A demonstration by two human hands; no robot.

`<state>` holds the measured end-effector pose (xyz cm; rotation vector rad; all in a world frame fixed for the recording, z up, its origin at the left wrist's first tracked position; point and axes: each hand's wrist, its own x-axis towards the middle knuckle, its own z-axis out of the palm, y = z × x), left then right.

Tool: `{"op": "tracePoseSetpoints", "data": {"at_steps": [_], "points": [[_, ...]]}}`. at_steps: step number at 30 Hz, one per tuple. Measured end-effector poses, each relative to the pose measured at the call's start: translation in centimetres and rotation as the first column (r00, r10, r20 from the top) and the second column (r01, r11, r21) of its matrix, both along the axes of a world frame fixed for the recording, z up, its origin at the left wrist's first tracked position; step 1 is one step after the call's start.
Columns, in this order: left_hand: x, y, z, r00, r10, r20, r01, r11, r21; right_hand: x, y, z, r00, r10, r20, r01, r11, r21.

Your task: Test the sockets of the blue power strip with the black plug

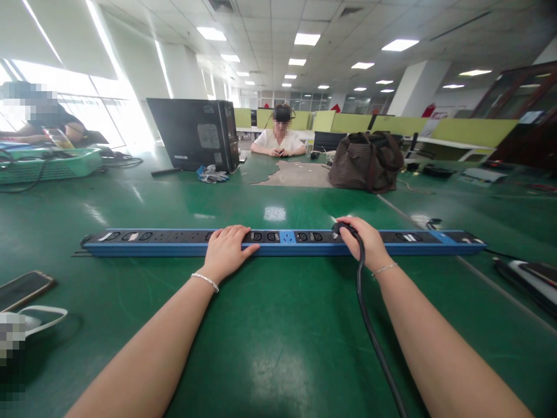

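A long blue power strip (278, 249) with black socket panels lies crosswise on the green table. My left hand (227, 247) grips it left of its middle, fingers draped over the top and thumb out to the right. My right hand (365, 238) is closed around a black plug (343, 229) just above the right half of the strip. The plug's metal prongs point toward the strip's sockets; whether they touch is hard to make out. From the plug a thick black cord (363, 302) runs down toward me between my forearms.
A black computer tower (191, 133) and gloves (212, 174) stand at the back left, near a green basket (82, 164). A brown bag (365, 162) sits back right. A phone (26, 290) lies at left. One person (281, 139) sits opposite, another (47, 119) at far left.
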<state>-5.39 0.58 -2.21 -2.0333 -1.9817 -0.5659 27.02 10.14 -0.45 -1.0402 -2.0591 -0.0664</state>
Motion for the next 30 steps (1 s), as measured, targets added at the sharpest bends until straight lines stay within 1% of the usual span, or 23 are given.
{"op": "tracePoseSetpoints", "data": {"at_steps": [4,7,18,21,25,30], "points": [[0.0,0.0,0.0,1.000,-0.004,0.003,0.004,1.000,-0.005,-0.1,0.3,-0.8,1.000,0.013,0.014,-0.013,1.000,0.017],[0.1,0.0,0.0,1.000,0.004,0.011,-0.004,1.000,-0.006,-0.2,0.4,-1.1,1.000,0.018,0.024,-0.019,1.000,0.014],[0.1,0.0,0.0,1.000,0.001,0.006,-0.001,1.000,-0.001,-0.9,-0.6,-0.5,0.997,0.051,0.057,-0.052,0.998,0.025],[0.1,0.0,0.0,1.000,0.006,0.002,-0.006,1.000,-0.010,-1.0,-0.6,-0.5,0.993,0.066,0.101,-0.068,0.998,0.018],[0.1,0.0,0.0,1.000,0.011,-0.001,-0.011,1.000,-0.021,-1.0,-0.7,-0.6,0.989,0.069,0.133,-0.072,0.997,0.016],[0.1,0.0,0.0,1.000,-0.002,0.004,0.002,1.000,-0.011,-1.2,-1.1,-1.3,0.995,0.056,0.085,-0.059,0.997,0.041]]}}
